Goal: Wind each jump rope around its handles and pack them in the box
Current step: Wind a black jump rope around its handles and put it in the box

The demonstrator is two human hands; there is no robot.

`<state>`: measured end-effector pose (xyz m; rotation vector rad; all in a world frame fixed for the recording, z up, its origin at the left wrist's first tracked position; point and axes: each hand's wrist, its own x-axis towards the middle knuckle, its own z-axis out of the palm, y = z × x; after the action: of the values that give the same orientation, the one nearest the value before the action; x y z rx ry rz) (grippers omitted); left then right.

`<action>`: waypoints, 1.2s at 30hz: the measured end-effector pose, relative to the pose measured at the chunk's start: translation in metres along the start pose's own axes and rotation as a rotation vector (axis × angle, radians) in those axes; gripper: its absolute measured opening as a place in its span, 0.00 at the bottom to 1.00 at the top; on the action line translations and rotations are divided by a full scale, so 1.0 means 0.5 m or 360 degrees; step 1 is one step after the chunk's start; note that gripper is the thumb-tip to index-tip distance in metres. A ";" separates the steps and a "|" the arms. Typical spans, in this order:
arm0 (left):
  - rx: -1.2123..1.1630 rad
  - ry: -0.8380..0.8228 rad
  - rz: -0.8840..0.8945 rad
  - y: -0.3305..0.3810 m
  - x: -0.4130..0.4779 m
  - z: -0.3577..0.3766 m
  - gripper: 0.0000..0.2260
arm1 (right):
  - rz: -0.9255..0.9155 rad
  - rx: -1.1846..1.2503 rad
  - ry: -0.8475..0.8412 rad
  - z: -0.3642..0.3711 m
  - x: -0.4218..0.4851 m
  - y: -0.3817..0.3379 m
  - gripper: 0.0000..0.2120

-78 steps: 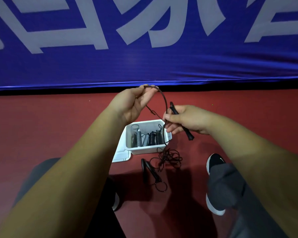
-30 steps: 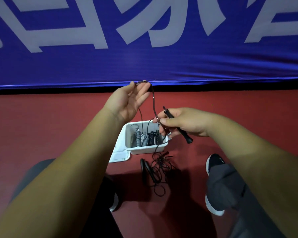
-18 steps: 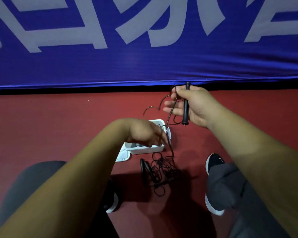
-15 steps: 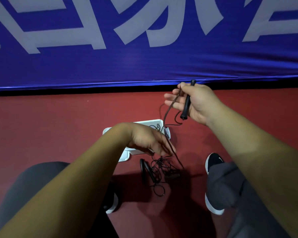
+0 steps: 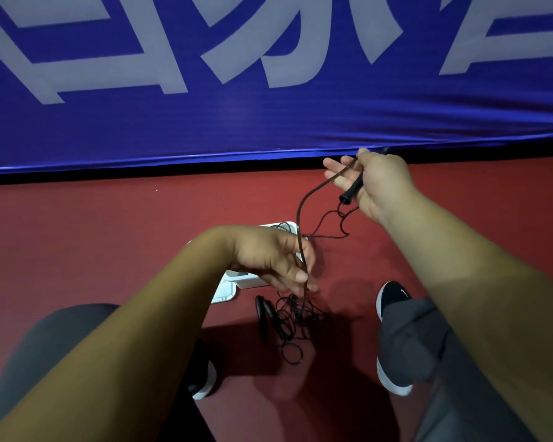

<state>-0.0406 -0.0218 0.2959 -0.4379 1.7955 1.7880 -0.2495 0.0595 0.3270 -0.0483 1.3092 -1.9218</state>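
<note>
A blue banner (image 5: pixel 268 122) with pale lettering filled the far side, hanging down to a red floor (image 5: pixel 109 234). Both bare forearms reached out over it, above grey trouser legs. A black shoe with a white sole (image 5: pixel 391 298) stood on the right, and another (image 5: pixel 205 381) showed under the left arm.

The white box (image 5: pixel 248 283) sat on the floor, mostly hidden beneath the left grip (image 5: pixel 275 260), with its lid (image 5: pixel 225 291) lying flat against its near left corner. The left grip was lowered over the box's near edge, fingertips pinching the jump rope (image 5: pixel 299 218), whose thin dark cord ran up from there to the right grip (image 5: pixel 374 180). The right grip was raised near the banner's lower edge and held the rope's black handle (image 5: pixel 351 189) against the palm, the fingers beyond it fairly straight.

Below the left grip, loose cord lay in a tangle (image 5: pixel 296 317) on the floor, just beside the box, with another dark handle (image 5: pixel 262 311) at its left.
</note>
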 end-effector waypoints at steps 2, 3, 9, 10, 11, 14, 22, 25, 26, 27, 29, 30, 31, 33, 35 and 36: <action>-0.0200 0.0079 0.0007 0.011 -0.012 -0.004 0.06 | 0.0025 -0.0171 0.0048 -0.004 0.006 0.001 0.07; -0.0314 0.0149 0.0051 0.019 -0.020 -0.006 0.06 | 0.0069 -0.0329 0.0072 -0.007 0.008 0.005 0.08; -0.0891 0.0576 0.0371 0.058 -0.045 -0.009 0.03 | 0.0678 -0.1290 -0.0329 -0.021 -0.017 0.039 0.08; -0.0965 0.0641 0.0384 0.060 -0.045 -0.011 0.05 | 0.0719 -0.1304 -0.0444 -0.015 -0.030 0.042 0.07; -0.1040 0.0693 0.0395 0.060 -0.043 -0.014 0.07 | 0.0723 -0.1293 -0.0541 -0.010 -0.041 0.044 0.07; -0.1300 0.0849 0.0427 0.062 -0.037 -0.023 0.10 | 0.0734 -0.1265 -0.0814 0.002 -0.069 0.039 0.09; -0.1861 0.1235 0.0557 0.044 -0.041 -0.059 0.06 | 0.0759 -0.1153 -0.1054 -0.002 -0.066 0.045 0.18; -0.1687 0.1324 0.0432 0.034 -0.048 -0.070 0.05 | 0.0709 -0.1063 -0.1105 -0.003 -0.065 0.051 0.15; -0.1496 0.1378 0.0299 0.033 -0.052 -0.070 0.07 | 0.0724 -0.1006 -0.1120 0.000 -0.068 0.052 0.13; -0.1239 0.1444 0.0138 0.031 -0.056 -0.068 0.11 | 0.0740 -0.0967 -0.1133 0.002 -0.070 0.051 0.11; -0.0707 0.1592 -0.0112 0.029 -0.061 -0.064 0.14 | 0.0730 -0.0966 -0.1154 0.004 -0.070 0.050 0.09; -0.0508 0.1645 -0.0128 0.028 -0.062 -0.064 0.12 | 0.0710 -0.0999 -0.1167 0.003 -0.069 0.050 0.11; -0.0342 0.1671 -0.0061 0.026 -0.061 -0.066 0.10 | 0.0681 -0.1053 -0.1179 0.002 -0.068 0.051 0.13; 0.0062 0.1592 0.0181 0.023 -0.060 -0.072 0.13 | 0.0618 -0.1162 -0.1186 0.001 -0.070 0.054 0.16; 0.0372 0.1413 0.0371 0.022 -0.052 -0.074 0.21 | 0.0580 -0.1196 -0.1187 0.002 -0.074 0.057 0.13; 0.0421 0.1351 0.0433 0.023 -0.048 -0.069 0.22 | 0.0574 -0.1195 -0.1194 0.003 -0.075 0.058 0.11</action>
<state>-0.0341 -0.0590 0.3178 -0.9853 2.7359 1.6038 -0.2065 0.0775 0.3189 -0.7721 1.2985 -0.8744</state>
